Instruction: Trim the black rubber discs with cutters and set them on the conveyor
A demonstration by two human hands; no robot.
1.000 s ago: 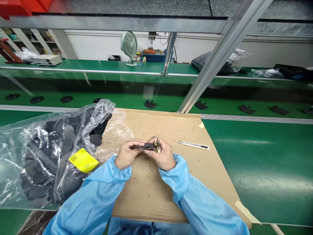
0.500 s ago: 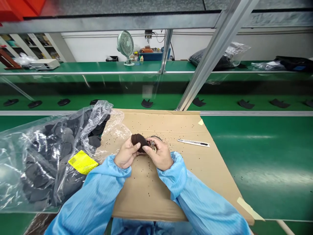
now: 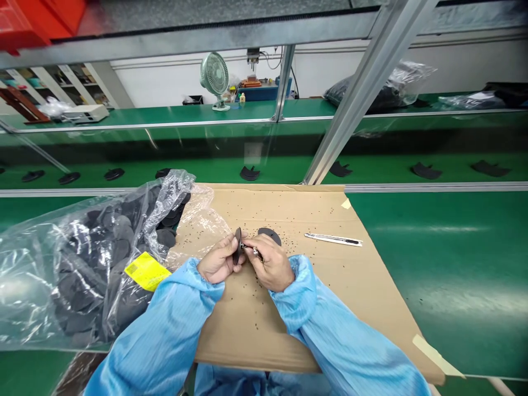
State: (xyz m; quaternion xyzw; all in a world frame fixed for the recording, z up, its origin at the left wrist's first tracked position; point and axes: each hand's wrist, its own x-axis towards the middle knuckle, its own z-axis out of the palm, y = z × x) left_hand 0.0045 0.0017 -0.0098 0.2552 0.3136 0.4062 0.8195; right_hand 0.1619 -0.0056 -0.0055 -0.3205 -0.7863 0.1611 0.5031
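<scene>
So, going left to right, with the cardboard sheet (image 3: pixel 297 330) as my landmark: off its left side there's a big clear plastic bag (image 3: pixel 82 275) stuffed with dark, rounded flat pieces, and its loose film spills over the sheet's left edge. A yellow label (image 3: pixel 147 271) sits on the bag, on the side near the sheet. Way back beyond the sheet's far edge is a pale green fan (image 3: pixel 215 74).

Over the middle of the sheet you've got the left hand (image 3: pixel 218 261), thumb and fingers pinching a dark disc (image 3: pixel 237 246) that's turned nearly edge-on, so it's standing upright. Past the sheet's far edge a dark curved piece (image 3: pixel 249 174) lies on the green strip, one of a spaced-out row. Back over the middle, the right hand (image 3: pixel 272 264) is curled round a small metal tool (image 3: pixel 256 252), fingers right up by the disc; the tool's tip is too small to make out. Just behind that hand, another dark disc (image 3: pixel 270 235) lies flat on the sheet, partly hidden. Tiny black specks are scattered all over the cardboard.

On the right part of the sheet there's a slim utility knife (image 3: pixel 333 239), then a scrap of tape (image 3: pixel 345 204) at the far right corner. Beyond the sheet's right edge it's green worktop (image 3: pixel 421 247), and a longer tape strip (image 3: pixel 437 355) crosses the near right corner.
</scene>
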